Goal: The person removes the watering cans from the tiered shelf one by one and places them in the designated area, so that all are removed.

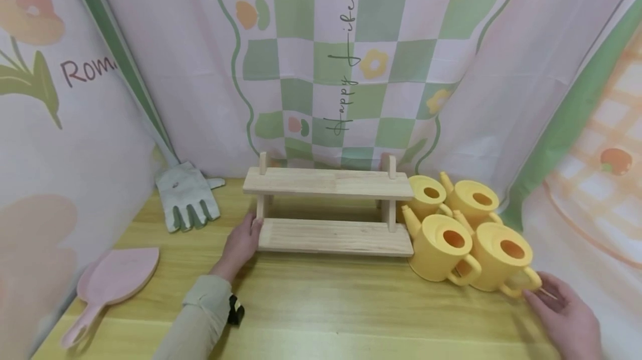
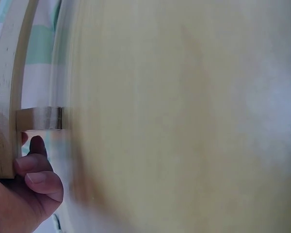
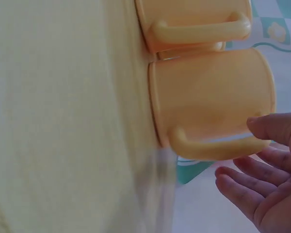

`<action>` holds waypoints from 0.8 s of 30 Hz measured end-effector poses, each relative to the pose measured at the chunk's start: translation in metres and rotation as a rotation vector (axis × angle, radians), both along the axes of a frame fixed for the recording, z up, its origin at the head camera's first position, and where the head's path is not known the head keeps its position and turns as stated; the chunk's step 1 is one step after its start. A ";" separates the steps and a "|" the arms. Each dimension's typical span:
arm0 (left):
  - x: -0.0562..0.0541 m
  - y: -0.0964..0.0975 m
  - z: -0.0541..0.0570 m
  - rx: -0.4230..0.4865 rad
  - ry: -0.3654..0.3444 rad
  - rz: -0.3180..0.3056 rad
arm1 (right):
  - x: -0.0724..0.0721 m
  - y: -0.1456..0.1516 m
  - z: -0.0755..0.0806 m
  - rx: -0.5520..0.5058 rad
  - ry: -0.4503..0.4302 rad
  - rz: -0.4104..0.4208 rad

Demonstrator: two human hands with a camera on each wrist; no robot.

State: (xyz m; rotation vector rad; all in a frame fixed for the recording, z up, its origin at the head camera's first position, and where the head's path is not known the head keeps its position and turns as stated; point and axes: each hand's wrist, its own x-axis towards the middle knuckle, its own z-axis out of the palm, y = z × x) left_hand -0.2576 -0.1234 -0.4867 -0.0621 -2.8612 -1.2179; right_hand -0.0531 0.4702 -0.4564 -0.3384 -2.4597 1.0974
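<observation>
At the left end of the two-tier wooden shelf [image 1: 333, 237], my left hand [image 1: 243, 242] grips the lower board. In the left wrist view, curled fingers [image 2: 41, 182] wrap under the board's end. Several yellow watering cans stand in a cluster against the shelf's right side. At the handle of the front right watering can [image 1: 496, 259] is my right hand [image 1: 564, 310], its fingers loosely spread. The right wrist view has the thumb on one side of that handle [image 3: 218, 149] and the fingers on the other, none wrapped tight around it.
A pink dustpan-shaped scoop [image 1: 117, 276] lies at the table's left front. Behind it is a grey-white glove [image 1: 188, 195] with green fingertips. Printed curtains [image 1: 331, 59] hang close behind the shelf and along both sides of the wooden table [image 1: 321, 304].
</observation>
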 end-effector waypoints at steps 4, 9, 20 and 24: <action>-0.001 -0.001 0.003 -0.016 0.020 -0.005 | -0.002 -0.011 0.011 0.058 0.012 -0.033; -0.003 -0.002 0.005 -0.035 0.022 -0.006 | -0.007 -0.035 0.030 0.069 0.021 -0.129; -0.002 -0.004 0.019 -0.099 0.085 -0.027 | -0.042 -0.114 0.068 0.151 0.266 -0.101; 0.005 -0.001 0.025 -0.121 0.172 -0.057 | -0.052 -0.131 0.075 0.263 0.272 0.006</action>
